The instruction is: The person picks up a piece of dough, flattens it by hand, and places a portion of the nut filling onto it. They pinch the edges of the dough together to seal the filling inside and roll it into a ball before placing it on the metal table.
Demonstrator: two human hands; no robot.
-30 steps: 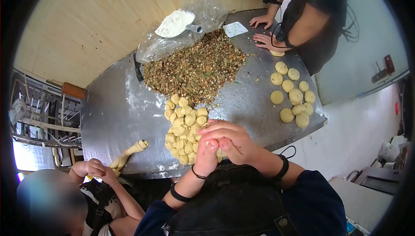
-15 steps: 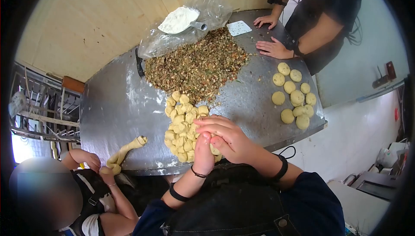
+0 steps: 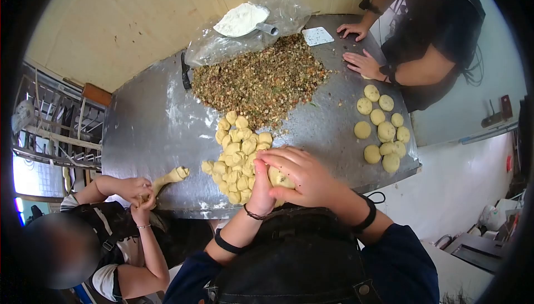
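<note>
Both hands work one pale yellow dough piece (image 3: 280, 179) above the steel tabletop (image 3: 156, 137): right hand (image 3: 303, 176) fingers curl closed around it, left hand (image 3: 261, 184) presses alongside; shaping is under way, calling next for even rounding.

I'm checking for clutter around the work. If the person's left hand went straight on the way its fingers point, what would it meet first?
The left hand points up the table, so it would likely first meet the heap of small pale-yellow dough pieces, then the mound of chopped brown-green filling. Depth is uncertain.
</note>
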